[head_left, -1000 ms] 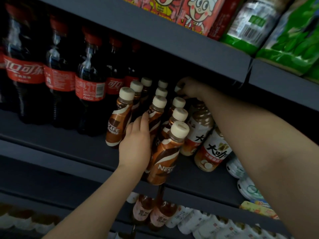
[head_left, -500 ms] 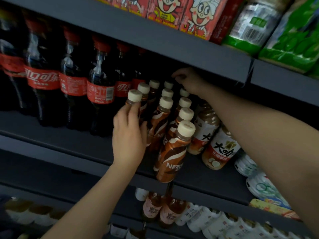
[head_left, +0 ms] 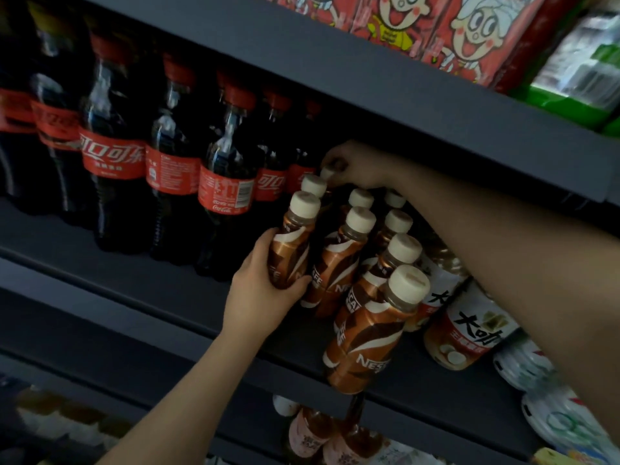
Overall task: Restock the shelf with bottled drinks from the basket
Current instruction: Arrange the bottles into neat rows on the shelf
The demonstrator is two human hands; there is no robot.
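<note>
While the left hand (head_left: 260, 297) grips a coffee bottle (head_left: 291, 246) at the row's left, the right hand (head_left: 359, 166) pinches a far cap (head_left: 327, 172); cola bottles (head_left: 228, 182) crowd left, shelf (head_left: 151, 283) lip bare near.

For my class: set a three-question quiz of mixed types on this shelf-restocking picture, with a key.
1. True or false: the left hand grips a cola bottle.
2. Multiple choice: the right hand reaches to A) a green packet on the upper shelf, B) a cream cap at the back of the coffee bottles, C) the lower shelf.
3. Fill in: the cola bottles stand on the coffee bottles' ____ side in the picture.

Key: 1 false, it grips the front coffee bottle of the left row; 2 B; 3 left.
</note>
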